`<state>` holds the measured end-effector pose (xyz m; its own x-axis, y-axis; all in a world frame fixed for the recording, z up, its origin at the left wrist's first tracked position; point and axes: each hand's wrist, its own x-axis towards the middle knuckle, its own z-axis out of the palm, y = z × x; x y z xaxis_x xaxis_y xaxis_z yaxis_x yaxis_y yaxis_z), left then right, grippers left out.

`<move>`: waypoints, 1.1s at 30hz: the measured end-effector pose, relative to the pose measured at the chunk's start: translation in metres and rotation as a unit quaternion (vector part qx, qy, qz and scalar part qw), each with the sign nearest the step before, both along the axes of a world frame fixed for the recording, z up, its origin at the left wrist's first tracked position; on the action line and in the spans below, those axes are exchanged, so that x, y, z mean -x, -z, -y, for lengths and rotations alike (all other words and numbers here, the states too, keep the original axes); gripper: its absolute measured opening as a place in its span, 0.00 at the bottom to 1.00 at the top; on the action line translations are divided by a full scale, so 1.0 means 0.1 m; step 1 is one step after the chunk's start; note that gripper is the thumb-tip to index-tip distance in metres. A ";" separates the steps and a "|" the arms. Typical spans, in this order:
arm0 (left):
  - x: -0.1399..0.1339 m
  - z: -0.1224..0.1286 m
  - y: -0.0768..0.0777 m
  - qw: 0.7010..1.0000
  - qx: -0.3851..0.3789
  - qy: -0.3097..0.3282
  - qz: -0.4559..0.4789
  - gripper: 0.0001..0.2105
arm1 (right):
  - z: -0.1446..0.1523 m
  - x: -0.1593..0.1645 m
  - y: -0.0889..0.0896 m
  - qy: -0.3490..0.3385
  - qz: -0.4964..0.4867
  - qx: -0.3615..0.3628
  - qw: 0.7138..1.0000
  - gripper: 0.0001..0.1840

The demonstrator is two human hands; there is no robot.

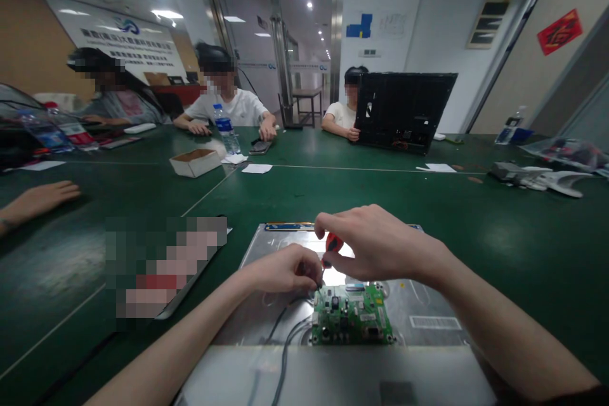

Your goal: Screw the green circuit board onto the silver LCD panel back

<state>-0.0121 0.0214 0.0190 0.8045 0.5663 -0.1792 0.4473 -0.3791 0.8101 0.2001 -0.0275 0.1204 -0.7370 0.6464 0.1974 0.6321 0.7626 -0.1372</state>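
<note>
My right hand [380,244] grips a screwdriver [334,242] with a red and black handle, its shaft pointing down at the upper left corner of a green circuit board [352,316]. Close beside the shaft, my left hand [288,269] is closed in a pinch at that same corner; what its fingertips hold is hidden. The board lies on the silvery metal back of a flat display panel [247,330]. Dark cables [284,358] run from the board's left side toward me.
On the green table [304,193], a phone-like device [190,279] lies left of the panel. Farther back are a white open box [196,162], a water bottle [224,129] and a black screen housing [404,111] held by a co-worker. Grey-white parts [537,177] lie right; another person's hand [45,200] rests left.
</note>
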 end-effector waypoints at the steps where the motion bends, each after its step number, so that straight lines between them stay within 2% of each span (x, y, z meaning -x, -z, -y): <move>1: 0.00 0.00 0.00 1.000 0.000 -0.003 -0.001 0.04 | 0.01 0.00 0.00 -0.004 -0.002 0.001 1.000 0.08; 5: 0.02 -0.03 0.04 1.000 0.009 0.003 -0.008 0.03 | 0.03 0.03 -0.01 -0.004 0.002 -0.003 1.000 0.07; 10: 0.03 -0.04 0.07 1.000 0.018 -0.007 -0.009 0.07 | 0.05 0.09 0.00 0.014 0.015 -0.021 1.000 0.07; 15: 0.02 -0.02 0.04 1.000 -0.014 -0.016 -0.019 0.06 | 0.05 0.07 0.01 -0.011 -0.005 -0.024 1.000 0.08; 18: 0.02 -0.02 0.03 1.000 -0.015 -0.008 -0.020 0.06 | 0.05 0.06 0.01 -0.021 -0.004 -0.020 1.000 0.07; 23: 0.04 -0.03 0.06 1.000 -0.006 -0.007 -0.024 0.06 | 0.06 0.07 0.00 0.005 0.022 -0.012 1.000 0.09; 26: 0.04 -0.04 0.06 0.999 -0.011 -0.003 -0.030 0.06 | 0.07 0.07 -0.01 -0.008 0.015 -0.008 1.000 0.04; 29: 0.03 -0.03 0.05 0.999 -0.021 -0.006 -0.030 0.06 | 0.06 0.05 -0.02 -0.027 0.010 0.000 1.000 0.10; 33: 0.01 -0.01 0.01 1.000 0.003 -0.012 -0.012 0.06 | 0.03 0.03 0.00 -0.024 0.006 0.004 1.000 0.08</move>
<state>-0.0133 0.0227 0.0176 0.7856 0.5849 -0.2018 0.4760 -0.3630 0.8011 0.1973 -0.0300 0.1205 -0.7697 0.6116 0.1830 0.5965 0.7911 -0.1355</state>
